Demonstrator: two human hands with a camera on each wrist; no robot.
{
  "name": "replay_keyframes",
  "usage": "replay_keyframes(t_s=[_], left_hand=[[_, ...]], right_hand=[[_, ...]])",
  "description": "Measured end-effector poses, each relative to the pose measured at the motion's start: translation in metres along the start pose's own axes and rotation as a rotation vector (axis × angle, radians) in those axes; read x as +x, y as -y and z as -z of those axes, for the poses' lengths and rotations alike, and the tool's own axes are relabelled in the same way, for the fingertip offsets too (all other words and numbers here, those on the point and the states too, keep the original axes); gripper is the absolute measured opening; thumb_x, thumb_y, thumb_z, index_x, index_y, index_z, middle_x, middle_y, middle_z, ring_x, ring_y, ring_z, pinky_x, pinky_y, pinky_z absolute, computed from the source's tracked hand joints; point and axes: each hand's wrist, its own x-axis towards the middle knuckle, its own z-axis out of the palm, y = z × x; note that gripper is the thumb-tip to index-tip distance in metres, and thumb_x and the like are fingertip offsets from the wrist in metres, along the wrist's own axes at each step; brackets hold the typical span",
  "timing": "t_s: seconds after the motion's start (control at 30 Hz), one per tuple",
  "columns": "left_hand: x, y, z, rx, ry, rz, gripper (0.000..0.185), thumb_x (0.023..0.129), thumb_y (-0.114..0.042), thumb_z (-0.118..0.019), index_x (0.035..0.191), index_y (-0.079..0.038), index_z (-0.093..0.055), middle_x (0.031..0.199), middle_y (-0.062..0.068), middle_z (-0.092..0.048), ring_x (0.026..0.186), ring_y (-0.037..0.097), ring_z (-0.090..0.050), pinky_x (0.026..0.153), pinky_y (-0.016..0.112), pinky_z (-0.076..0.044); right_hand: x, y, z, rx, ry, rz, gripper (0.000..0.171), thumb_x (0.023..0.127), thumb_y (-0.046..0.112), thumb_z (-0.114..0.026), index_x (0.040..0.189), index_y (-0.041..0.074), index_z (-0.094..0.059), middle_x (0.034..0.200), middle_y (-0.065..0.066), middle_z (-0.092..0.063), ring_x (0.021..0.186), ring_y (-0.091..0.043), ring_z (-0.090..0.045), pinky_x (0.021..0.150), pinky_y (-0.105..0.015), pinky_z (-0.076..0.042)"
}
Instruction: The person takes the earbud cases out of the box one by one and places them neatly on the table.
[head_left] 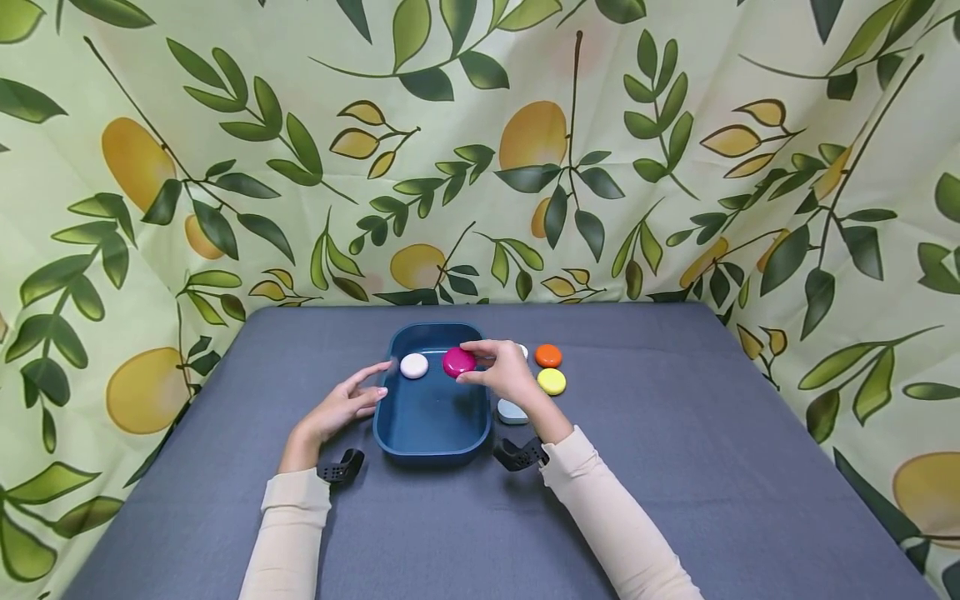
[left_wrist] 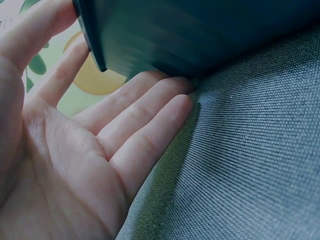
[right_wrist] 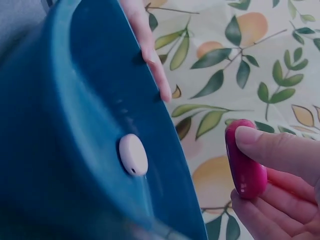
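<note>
My right hand (head_left: 504, 371) pinches a glossy magenta disc (head_left: 459, 362) between thumb and fingers, over the right part of a blue rectangular bin (head_left: 431, 457). The right wrist view shows the magenta disc (right_wrist: 246, 159) held on edge, apart from the bin wall. Inside the bin, toward its back left, lies a pinkish-white disc (head_left: 414, 366) with a small dark spot on its edge. At the bin's left side is my left hand (head_left: 341, 410); its extended fingers (left_wrist: 145, 140) touch the outer wall and rim, palm toward the bin.
Right of the bin lie an orange disc (head_left: 548, 356), a yellow disc (head_left: 552, 382), a pale blue piece (head_left: 512, 412) and a white piece (head_left: 523, 351) partly hidden by my right hand. Grey cloth (head_left: 675, 467) covers the table; a leaf-patterned curtain (head_left: 465, 167) hangs behind.
</note>
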Motion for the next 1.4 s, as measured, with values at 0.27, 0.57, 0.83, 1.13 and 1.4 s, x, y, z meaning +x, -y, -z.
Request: replay_keyframes(t_s=[0.27, 0.57, 0.83, 1.13, 1.4], left_hand=[[0.001, 0.001, 0.000, -0.006, 0.000, -0.004, 0.062, 0.099, -0.031, -0.052, 0.153, -0.016, -0.026, 0.152, 0.027, -0.036, 0.135, 0.043, -0.046, 0.110, 0.052, -0.042], [0.000, -0.001, -0.001, 0.004, 0.000, -0.006, 0.061, 0.100, -0.030, -0.052, 0.153, -0.016, -0.025, 0.152, 0.028, -0.035, 0.135, 0.043, -0.046, 0.109, 0.051, -0.044], [0.000, 0.000, -0.001, -0.007, 0.002, -0.005, 0.062, 0.100, -0.031, -0.052, 0.153, -0.016, -0.026, 0.150, 0.028, -0.038, 0.134, 0.042, -0.047, 0.109, 0.051, -0.044], [-0.001, -0.001, 0.000, -0.016, 0.013, -0.014, 0.062, 0.100, -0.030, -0.051, 0.153, -0.014, -0.024, 0.150, 0.029, -0.038, 0.134, 0.043, -0.047, 0.109, 0.051, -0.044], [-0.001, -0.001, 0.000, -0.016, 0.012, -0.016, 0.062, 0.100, -0.030, -0.051, 0.153, -0.014, -0.025, 0.149, 0.029, -0.040, 0.133, 0.043, -0.048, 0.109, 0.051, -0.044]], right_hand=[[-0.018, -0.019, 0.023, 0.050, 0.004, 0.031, 0.049, 0.073, 0.003, -0.081, 0.119, -0.005, -0.065, 0.120, -0.025, -0.067, 0.109, -0.037, -0.068, 0.092, -0.043, -0.056], [-0.038, -0.047, 0.045, 0.053, -0.012, 0.041, 0.047, 0.072, -0.001, -0.081, 0.115, -0.009, -0.065, 0.114, -0.030, -0.067, 0.104, -0.041, -0.068, 0.088, -0.045, -0.057], [-0.054, -0.070, 0.065, 0.038, -0.015, 0.030, 0.047, 0.072, -0.002, -0.080, 0.115, -0.012, -0.064, 0.114, -0.033, -0.066, 0.102, -0.044, -0.068, 0.087, -0.048, -0.056], [-0.067, -0.096, 0.075, -0.022, -0.015, -0.003, 0.050, 0.070, 0.001, -0.083, 0.114, -0.012, -0.064, 0.112, -0.032, -0.067, 0.100, -0.042, -0.069, 0.085, -0.040, -0.058], [-0.069, -0.122, 0.081, -0.008, 0.033, -0.042, 0.050, 0.070, -0.001, -0.081, 0.115, -0.014, -0.063, 0.113, -0.034, -0.066, 0.098, -0.039, -0.071, 0.081, -0.029, -0.060]])
